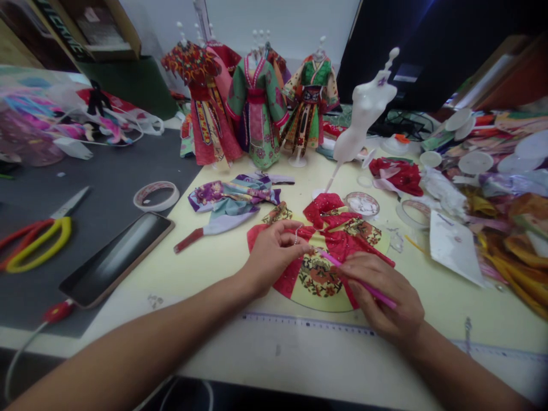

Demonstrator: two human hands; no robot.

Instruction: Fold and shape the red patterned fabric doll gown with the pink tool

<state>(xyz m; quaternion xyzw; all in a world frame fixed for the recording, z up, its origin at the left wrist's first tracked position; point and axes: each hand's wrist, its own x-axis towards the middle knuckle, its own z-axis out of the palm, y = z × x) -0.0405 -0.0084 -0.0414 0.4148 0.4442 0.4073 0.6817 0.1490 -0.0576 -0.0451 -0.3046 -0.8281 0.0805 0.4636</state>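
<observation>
With our left hand (276, 248) we are pinching a fine bead strand (296, 234), its tiny round beads curving between thumb and forefinger. With our right hand (385, 291) we are gripping a slim pink pen-shaped tool (359, 281), fingers wrapping closely around its smooth barrel and its tip pointing toward the left fingertips. Below both hands, the red and yellow garment (321, 279) is lying on the pale tabletop (205, 291), its rounded hem spreading toward us, its floral-printed panels alternating with plain red ones, and its sparkly red upper cloth bunching into soft folds. Along the hem's near side a ruler strip (308, 323) is running. Beyond, we are seeing a crumpled purple and blue garment (235, 197), a glossy white mannequin (363, 108) and small robes (257, 108) hanging stiffly on stands. To the left, a flat dark phone (120, 257) is resting beside looped-handle scissors (43, 237).
</observation>
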